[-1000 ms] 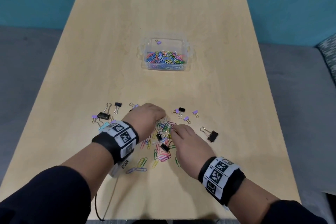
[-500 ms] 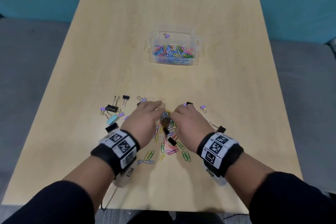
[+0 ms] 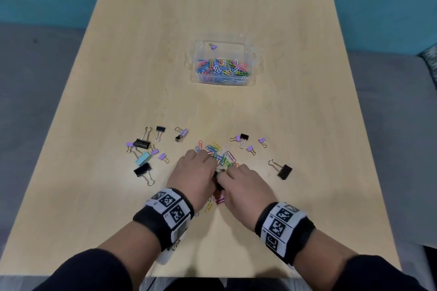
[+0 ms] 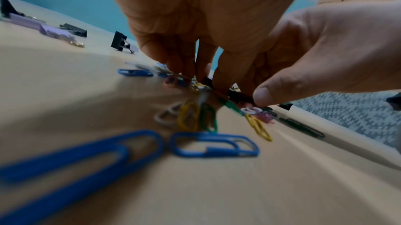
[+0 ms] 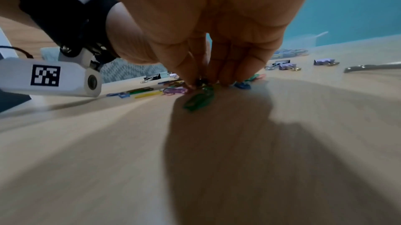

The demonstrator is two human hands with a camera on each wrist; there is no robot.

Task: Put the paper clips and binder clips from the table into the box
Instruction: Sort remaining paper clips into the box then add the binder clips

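A clear plastic box (image 3: 250, 78) stands mid-table with many coloured paper clips and one purple binder clip inside. A heap of coloured paper clips (image 3: 218, 152) lies near me. My left hand (image 3: 194, 172) and right hand (image 3: 243, 184) meet over its near side, fingers curled down into it. In the left wrist view my left hand (image 4: 234, 91) pinches a bunch of clips between thumb and fingers, a small black clip (image 4: 238, 97) among them. In the right wrist view my right hand (image 5: 208, 81) pinches clips, and a green clip (image 5: 198, 100) hangs below.
Black binder clips (image 3: 142, 143), a light blue one (image 3: 143, 158) and purple ones (image 3: 162, 156) lie scattered left of the heap. Another black binder clip (image 3: 285, 171) and small purple ones (image 3: 250, 148) lie on the right. Bare wood separates the heap from the box.
Both hands have drawn together and slid nearer to me over the heap. Their fingers have closed on clips between them.
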